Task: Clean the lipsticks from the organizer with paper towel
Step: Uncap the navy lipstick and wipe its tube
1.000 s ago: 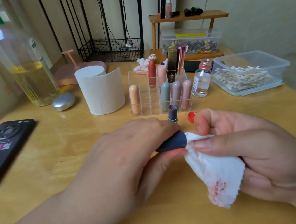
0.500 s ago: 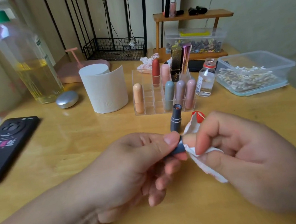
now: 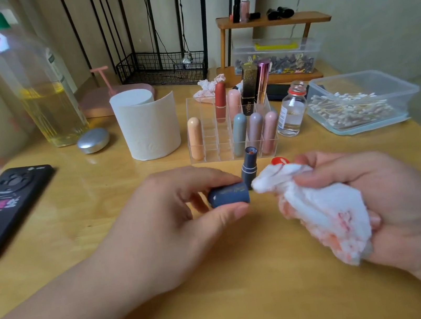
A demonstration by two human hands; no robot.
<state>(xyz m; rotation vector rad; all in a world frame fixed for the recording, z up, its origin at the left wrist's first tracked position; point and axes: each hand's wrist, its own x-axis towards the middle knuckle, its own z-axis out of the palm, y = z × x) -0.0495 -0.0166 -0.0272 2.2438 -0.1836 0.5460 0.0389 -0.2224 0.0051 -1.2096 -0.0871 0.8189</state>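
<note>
My left hand (image 3: 175,220) pinches a dark blue lipstick cap (image 3: 228,194) between thumb and fingers, held sideways just above the table. My right hand (image 3: 375,196) grips a crumpled white paper towel (image 3: 324,204) stained red; its twisted tip points at the cap's open end, a small gap apart. The matching blue lipstick base (image 3: 250,168) stands uncapped on the table behind the cap. The clear acrylic organizer (image 3: 209,143) behind it holds several lipsticks in peach, red, pink, grey and mauve.
A paper towel roll (image 3: 147,126) stands left of the organizer. A phone (image 3: 4,208) lies at the left edge, an oil bottle (image 3: 37,84) and silver case (image 3: 92,140) behind. A small glass bottle (image 3: 291,110), its red lid (image 3: 279,161) and a cotton-swab box (image 3: 360,99) sit right.
My right hand drew the towel's tip out of the cap and moved right, turning palm up. My left hand now shows the whole cap.
</note>
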